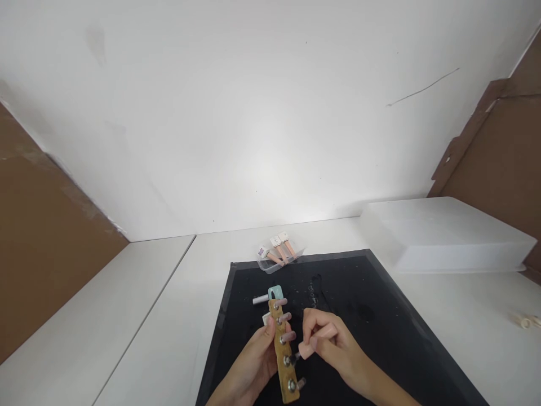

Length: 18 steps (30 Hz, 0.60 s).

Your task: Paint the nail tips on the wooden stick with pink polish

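Note:
My left hand [258, 356] grips a narrow wooden strip [280, 351] upright. Along the strip stand several pinkish nail tips [288, 337], each on a small round metal base. Pinched in my right hand [340, 354] is a pale pink nail polish brush [307, 349], held by its cap. Its dark bristles point left and meet the second nail tip from the near end, whose own colour is hard to make out. Behind the strip lies a teal bottle [276, 291] with a silvery-white cap. A white item [266, 319] is mostly hidden by my left hand.
A black mat [359, 299] covers part of the white table [169, 316]. At its far edge, a clear tray [270, 267] holds three white bottles with pink caps. A white plastic bin [448, 237] stands at right, with small beige items [525, 322] nearer. Brown panels flank the white wall.

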Each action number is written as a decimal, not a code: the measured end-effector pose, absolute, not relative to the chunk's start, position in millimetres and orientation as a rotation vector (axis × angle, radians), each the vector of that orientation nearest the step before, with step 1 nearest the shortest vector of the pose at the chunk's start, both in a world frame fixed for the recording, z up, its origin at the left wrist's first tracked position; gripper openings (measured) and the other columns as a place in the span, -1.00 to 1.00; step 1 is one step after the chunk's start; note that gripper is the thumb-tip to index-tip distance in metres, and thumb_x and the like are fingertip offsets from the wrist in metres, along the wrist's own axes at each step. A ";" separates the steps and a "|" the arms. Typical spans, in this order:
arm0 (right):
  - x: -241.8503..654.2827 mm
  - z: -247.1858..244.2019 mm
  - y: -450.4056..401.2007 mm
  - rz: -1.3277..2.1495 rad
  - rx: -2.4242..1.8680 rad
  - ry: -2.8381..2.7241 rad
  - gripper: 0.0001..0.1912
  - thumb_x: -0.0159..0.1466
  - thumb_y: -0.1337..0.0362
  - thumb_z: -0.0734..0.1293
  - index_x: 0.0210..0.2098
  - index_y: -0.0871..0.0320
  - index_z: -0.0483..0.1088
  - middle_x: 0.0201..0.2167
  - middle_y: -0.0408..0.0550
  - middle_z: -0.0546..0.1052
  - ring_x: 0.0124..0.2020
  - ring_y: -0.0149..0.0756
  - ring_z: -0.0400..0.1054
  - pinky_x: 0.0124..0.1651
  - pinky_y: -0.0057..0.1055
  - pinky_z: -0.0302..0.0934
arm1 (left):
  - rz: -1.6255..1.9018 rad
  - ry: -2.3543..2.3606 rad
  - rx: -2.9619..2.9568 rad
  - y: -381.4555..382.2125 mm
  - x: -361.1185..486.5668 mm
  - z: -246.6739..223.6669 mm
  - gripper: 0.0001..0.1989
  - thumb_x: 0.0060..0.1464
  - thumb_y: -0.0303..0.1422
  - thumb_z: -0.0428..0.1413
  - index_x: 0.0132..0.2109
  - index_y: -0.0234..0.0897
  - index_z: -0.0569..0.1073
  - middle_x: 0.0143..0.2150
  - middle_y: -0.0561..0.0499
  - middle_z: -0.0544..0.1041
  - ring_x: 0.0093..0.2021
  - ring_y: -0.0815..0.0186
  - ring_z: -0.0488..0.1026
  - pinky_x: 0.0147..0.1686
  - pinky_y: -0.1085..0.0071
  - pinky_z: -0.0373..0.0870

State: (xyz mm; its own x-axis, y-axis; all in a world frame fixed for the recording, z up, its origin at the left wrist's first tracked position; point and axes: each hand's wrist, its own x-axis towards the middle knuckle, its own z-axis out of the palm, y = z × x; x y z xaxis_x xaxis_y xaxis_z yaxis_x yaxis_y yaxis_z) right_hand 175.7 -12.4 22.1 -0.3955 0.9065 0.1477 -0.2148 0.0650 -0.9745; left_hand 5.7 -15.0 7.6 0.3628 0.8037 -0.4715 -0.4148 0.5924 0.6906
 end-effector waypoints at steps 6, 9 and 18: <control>176.0 24.0 -12.9 1.488 -0.757 -1.422 -0.82 0.11 0.31 0.28 -0.59 0.19 0.27 -0.59 -0.21 0.27 -0.54 -0.41 0.14 -0.45 -0.47 -0.01 | 0.831 0.878 0.515 -14.4 6.4 6.1 -0.52 -0.21 0.04 0.16 -0.29 -0.29 0.49 -0.48 0.11 0.32 -0.45 0.41 0.25 -0.31 0.43 0.19; 175.7 25.9 -12.6 1.466 -0.770 -1.432 -0.82 0.10 0.29 0.28 -0.60 0.19 0.27 -0.59 -0.20 0.27 -0.54 -0.41 0.13 -0.45 -0.47 -0.01 | 0.831 0.884 0.519 -14.0 6.1 5.2 -0.53 -0.20 0.03 0.16 -0.31 -0.30 0.49 -0.47 0.09 0.33 -0.43 0.39 0.26 -0.29 0.43 0.20; 174.2 24.9 -12.2 1.479 -0.789 -1.436 -0.84 0.09 0.32 0.27 -0.59 0.19 0.26 -0.60 -0.19 0.29 -0.54 -0.40 0.17 -0.44 -0.47 0.01 | 0.850 0.907 0.496 -14.5 5.7 4.3 -0.51 -0.24 0.03 0.18 -0.30 -0.32 0.50 -0.41 0.06 0.34 -0.38 0.37 0.27 -0.32 0.45 0.20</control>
